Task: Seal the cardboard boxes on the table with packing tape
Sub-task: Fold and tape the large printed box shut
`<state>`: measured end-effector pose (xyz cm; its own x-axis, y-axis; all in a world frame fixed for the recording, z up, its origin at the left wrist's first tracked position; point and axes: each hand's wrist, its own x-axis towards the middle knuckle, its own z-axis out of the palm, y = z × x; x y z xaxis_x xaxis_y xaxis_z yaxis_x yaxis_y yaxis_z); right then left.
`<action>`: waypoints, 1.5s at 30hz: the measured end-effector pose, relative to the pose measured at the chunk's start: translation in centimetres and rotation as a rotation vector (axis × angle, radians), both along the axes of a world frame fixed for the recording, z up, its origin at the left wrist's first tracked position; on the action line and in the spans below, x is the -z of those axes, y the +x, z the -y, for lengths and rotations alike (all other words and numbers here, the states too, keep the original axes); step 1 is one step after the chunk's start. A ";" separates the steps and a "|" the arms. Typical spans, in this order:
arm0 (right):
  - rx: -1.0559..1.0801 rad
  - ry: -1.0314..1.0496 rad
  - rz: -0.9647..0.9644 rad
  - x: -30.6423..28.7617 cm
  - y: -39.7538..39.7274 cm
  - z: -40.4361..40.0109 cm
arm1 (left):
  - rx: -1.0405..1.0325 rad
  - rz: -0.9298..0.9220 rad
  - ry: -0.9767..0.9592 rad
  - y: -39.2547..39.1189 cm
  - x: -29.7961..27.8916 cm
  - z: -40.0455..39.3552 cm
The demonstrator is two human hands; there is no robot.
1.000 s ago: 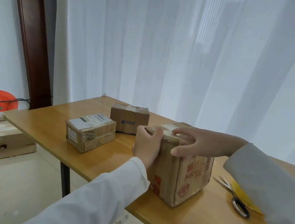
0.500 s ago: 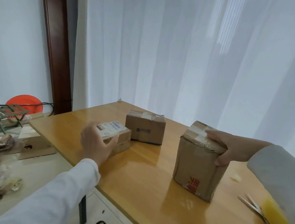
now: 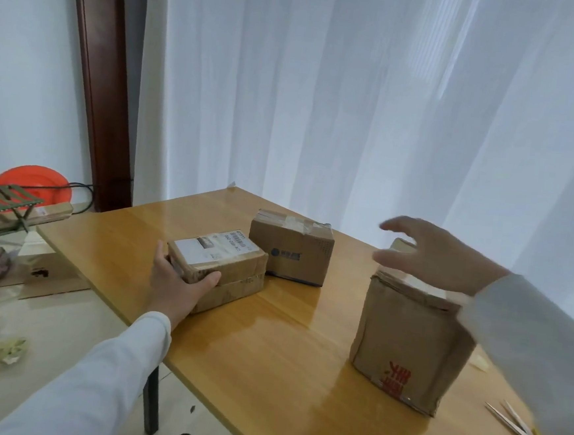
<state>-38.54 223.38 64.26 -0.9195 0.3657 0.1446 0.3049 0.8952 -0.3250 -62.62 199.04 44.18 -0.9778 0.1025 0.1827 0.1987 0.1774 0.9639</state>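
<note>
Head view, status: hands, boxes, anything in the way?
Left hand grips labelled box. Right hand open above tall box, not touching. Third box behind. No tape roll visible.

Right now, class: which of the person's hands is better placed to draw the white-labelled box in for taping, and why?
Left. The left hand already grips the near corner of the labelled box. The right hand hovers open above the tall box, well off to the side.
</note>
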 end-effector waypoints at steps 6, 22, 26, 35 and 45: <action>-0.159 0.160 0.020 4.4 -10.4 6.4 | -0.155 -0.101 0.030 -0.4 0.3 -0.1; 0.271 0.309 0.248 7.0 -18.8 1.6 | -0.277 -0.126 -0.069 0.2 -0.3 -0.1; 0.309 0.215 0.275 6.7 -17.9 1.6 | -0.276 -0.108 0.000 0.4 -0.6 0.2; 0.361 -0.105 0.336 4.1 -15.0 2.7 | -0.284 -0.090 0.070 0.5 -0.8 0.4; 0.338 -0.031 0.616 5.0 -10.7 6.3 | -0.095 -0.155 -0.341 2.5 -1.5 -0.4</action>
<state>-49.20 217.05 59.24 -0.6655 0.6415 -0.3816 0.7018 0.7119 -0.0274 -60.14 199.40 45.64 -0.9495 0.0928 0.2997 0.3041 0.5076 0.8061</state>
